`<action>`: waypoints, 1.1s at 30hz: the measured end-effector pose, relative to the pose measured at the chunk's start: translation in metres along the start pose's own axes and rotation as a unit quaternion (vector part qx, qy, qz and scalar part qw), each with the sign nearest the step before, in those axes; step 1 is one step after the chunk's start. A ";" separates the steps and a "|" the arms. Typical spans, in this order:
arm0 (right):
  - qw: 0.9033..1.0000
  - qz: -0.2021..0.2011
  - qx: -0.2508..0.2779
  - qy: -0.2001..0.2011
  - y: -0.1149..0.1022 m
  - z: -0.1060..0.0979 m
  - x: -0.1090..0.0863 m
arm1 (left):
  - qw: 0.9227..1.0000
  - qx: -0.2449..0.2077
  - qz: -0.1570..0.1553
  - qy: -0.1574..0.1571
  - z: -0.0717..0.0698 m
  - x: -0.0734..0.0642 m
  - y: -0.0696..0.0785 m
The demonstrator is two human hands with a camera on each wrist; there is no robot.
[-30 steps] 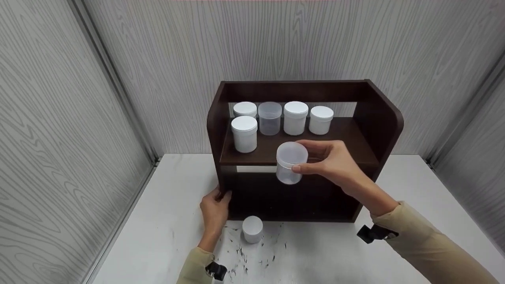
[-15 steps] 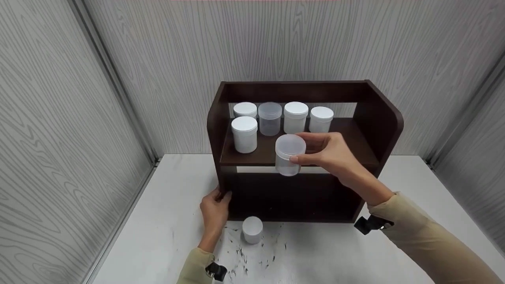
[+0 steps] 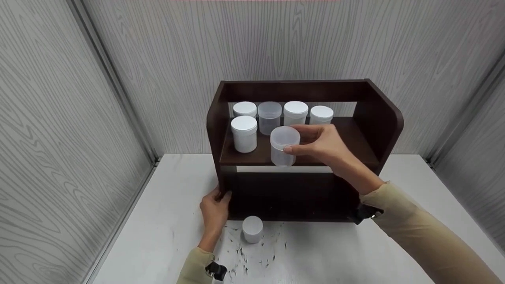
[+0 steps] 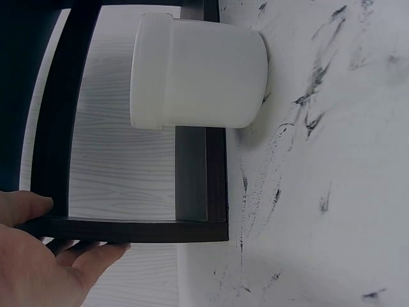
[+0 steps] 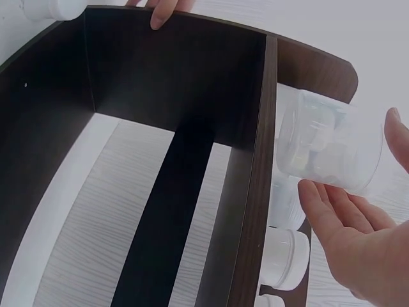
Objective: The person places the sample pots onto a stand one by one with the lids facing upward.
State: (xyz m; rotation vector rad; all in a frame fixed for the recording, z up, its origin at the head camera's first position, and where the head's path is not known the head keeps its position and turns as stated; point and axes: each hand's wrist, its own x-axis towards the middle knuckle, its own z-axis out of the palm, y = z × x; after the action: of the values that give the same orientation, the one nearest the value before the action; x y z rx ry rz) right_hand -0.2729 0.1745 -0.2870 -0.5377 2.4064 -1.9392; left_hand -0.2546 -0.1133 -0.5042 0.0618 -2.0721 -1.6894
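My right hand (image 3: pixel 321 144) pinches a clear plastic jar (image 3: pixel 283 148) between thumb and fingers, upright, in front of the upper shelf. In the right wrist view the clear jar (image 5: pixel 329 141) is close beside the shelf board, my fingers (image 5: pixel 342 211) against its side. My left hand (image 3: pixel 215 209) grips the left side panel of the dark brown shelf unit (image 3: pixel 386 114) low down. The left wrist view has the thumb (image 4: pixel 29 206) on one face of that panel and the fingers on the other. A small white jar (image 3: pixel 252 229) stands on the table in front, near my left hand.
On the upper shelf are several jars: a white jar (image 3: pixel 244 135) at front left, another clear jar (image 3: pixel 270 118) behind, and white ones beside it. The white table (image 3: pixel 158 236) bears dark marks near the small jar. Grey wood-patterned walls (image 3: pixel 177 59) enclose the sides and back.
My right hand has raised the clear jar and brought it slightly left, from below the upper shelf's front edge to a height over it. My left hand has stayed on the side panel.
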 end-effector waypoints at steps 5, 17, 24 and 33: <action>1.000 -0.003 -0.012 -0.002 0.000 0.001 0.008 | 1.000 0.005 -0.006 -0.006 0.000 0.000 0.003; 1.000 0.018 -0.017 0.017 0.004 0.006 0.027 | 1.000 0.006 0.003 -0.003 0.001 -0.002 0.004; 0.999 0.015 -0.017 0.025 0.004 0.007 0.035 | 1.000 -0.001 -0.004 0.000 0.002 -0.001 0.005; 0.999 0.023 -0.028 0.033 0.005 0.008 0.043 | 1.000 0.008 -0.010 -0.003 0.002 -0.002 0.004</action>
State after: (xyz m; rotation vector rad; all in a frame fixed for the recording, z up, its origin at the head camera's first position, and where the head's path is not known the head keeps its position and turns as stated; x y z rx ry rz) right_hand -0.3125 0.1565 -0.2847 -0.4223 2.4965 -1.9066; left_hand -0.2526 -0.1096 -0.5012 0.0832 -2.0952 -1.6872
